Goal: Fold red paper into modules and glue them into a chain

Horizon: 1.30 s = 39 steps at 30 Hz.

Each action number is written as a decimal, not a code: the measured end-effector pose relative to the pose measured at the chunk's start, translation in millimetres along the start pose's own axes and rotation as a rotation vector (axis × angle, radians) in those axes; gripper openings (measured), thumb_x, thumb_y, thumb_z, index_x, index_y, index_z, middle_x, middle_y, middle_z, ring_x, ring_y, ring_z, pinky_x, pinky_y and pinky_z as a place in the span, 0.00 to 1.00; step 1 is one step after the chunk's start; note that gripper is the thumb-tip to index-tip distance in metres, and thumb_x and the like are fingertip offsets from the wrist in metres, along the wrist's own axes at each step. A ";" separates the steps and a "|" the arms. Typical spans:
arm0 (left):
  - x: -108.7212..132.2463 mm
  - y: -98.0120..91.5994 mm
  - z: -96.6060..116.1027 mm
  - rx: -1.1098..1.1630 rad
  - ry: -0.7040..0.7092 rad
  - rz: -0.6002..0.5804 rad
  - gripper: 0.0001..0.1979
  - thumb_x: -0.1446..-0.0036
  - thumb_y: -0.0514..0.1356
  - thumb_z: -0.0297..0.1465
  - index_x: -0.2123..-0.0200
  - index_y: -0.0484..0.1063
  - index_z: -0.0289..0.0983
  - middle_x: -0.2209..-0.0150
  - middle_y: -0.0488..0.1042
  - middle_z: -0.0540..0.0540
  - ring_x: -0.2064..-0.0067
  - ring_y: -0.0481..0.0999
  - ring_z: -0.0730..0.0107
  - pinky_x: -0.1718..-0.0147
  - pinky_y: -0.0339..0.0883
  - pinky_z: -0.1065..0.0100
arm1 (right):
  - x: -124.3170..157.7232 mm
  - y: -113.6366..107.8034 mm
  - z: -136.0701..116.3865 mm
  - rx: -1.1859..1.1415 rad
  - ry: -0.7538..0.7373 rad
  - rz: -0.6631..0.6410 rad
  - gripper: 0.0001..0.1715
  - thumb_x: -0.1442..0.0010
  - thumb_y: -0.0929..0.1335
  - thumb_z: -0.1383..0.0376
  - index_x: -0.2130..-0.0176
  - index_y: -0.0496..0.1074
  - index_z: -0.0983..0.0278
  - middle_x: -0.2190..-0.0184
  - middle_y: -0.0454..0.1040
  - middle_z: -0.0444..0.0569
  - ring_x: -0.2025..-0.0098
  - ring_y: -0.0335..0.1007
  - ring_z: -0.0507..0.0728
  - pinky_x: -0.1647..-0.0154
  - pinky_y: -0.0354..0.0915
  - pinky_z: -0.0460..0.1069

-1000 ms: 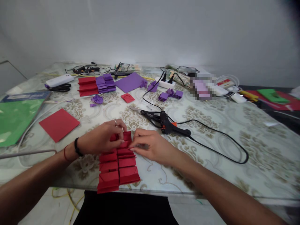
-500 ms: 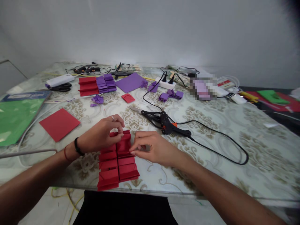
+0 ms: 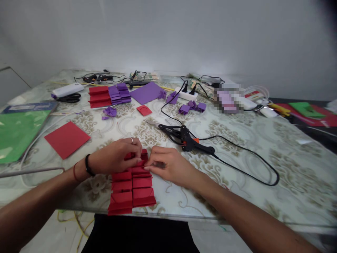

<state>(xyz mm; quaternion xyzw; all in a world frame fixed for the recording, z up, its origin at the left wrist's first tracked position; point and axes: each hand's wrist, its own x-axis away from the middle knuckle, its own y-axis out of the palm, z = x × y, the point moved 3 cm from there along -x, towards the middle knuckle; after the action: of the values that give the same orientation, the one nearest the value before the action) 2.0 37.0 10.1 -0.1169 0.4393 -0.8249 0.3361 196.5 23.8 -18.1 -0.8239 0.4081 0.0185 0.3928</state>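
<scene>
Pleated red paper (image 3: 142, 183), in two columns of folds, lies at the table's front edge. From its left side, my left hand (image 3: 118, 154) reaches over the upper folds, with thumb and fingers closed on them. At the right edge of the same folds, my right hand (image 3: 171, 165) pinches the paper between thumb and forefinger. Some upper folds are hidden beneath my fingers. Beyond my right hand lie a black glue gun (image 3: 186, 138) with a cord and black-handled scissors (image 3: 168, 131). A flat red paper square (image 3: 67, 139) rests left of my left hand.
Red and purple pleated pieces (image 3: 109, 95), a purple sheet (image 3: 147, 92) and small folded purple pieces (image 3: 192, 106) lie farther back. A white power strip (image 3: 186, 94) has black plugs in it. Green paper (image 3: 23, 131) is at the left. The glue gun's cord (image 3: 250, 151) loops to the right.
My left hand has shifted slightly right and closed its fingers down onto the upper red folds. My right hand stays at the right edge, barely moved. The fold between them now lies lower.
</scene>
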 end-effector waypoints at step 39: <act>-0.9 -3.9 -12.5 -0.086 -0.100 0.057 0.07 0.37 0.63 0.27 0.68 0.78 0.37 0.64 0.80 0.46 0.59 0.78 0.63 0.56 0.69 0.64 | 0.9 3.6 8.2 0.086 -0.041 0.083 0.07 0.34 0.71 0.73 0.63 0.82 0.65 0.67 0.76 0.47 0.66 0.73 0.53 0.65 0.66 0.47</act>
<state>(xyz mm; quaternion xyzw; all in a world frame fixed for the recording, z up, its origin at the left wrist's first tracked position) -5.1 47.2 5.9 -0.1598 0.4601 -0.7884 0.3757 197.0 27.4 -26.3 -0.7881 0.4344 0.0340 0.4349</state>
